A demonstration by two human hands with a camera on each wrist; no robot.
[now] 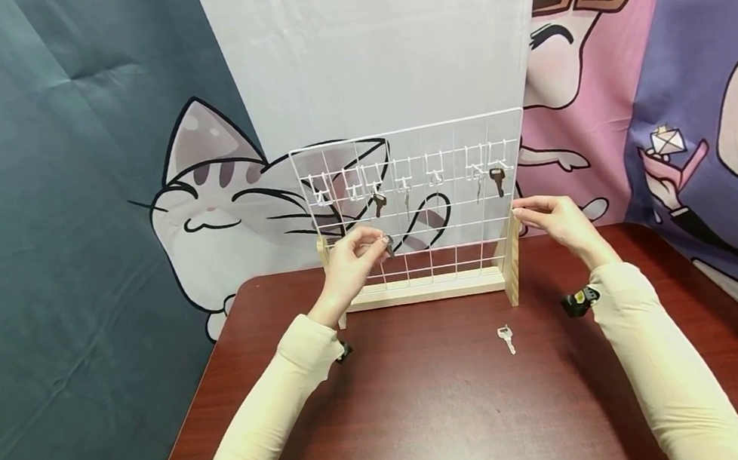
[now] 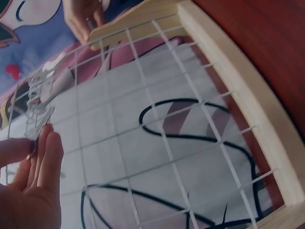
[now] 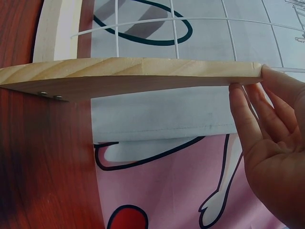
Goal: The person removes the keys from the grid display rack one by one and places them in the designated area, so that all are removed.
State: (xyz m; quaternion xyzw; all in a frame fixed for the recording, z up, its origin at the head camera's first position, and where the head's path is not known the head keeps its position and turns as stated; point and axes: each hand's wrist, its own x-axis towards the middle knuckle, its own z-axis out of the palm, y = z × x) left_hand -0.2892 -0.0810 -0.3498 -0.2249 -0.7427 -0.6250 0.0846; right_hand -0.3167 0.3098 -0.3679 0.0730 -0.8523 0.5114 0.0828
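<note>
Between thumb and fingers, my left hand point(image 1: 354, 262) pinches a small dark key point(image 1: 389, 245) in front of a white wire grid rack point(image 1: 412, 251). In the left wrist view the left hand point(image 2: 35, 186) is close to the wires, and its fingers hide most of the key. My right hand point(image 1: 555, 220) grips the top end of the rack's right wooden upright point(image 1: 513, 259). The right wrist view shows the thumb and fingertips of that hand point(image 3: 279, 129) on either side of the wood point(image 3: 143, 67).
A dark key point(image 1: 379, 202), a brown key point(image 1: 498, 181) and silver keys hang from a row of white hooks on the grid. One silver key point(image 1: 507, 339) lies on the reddish-brown table point(image 1: 430, 405). Printed curtains point(image 1: 382, 46) hang behind the rack.
</note>
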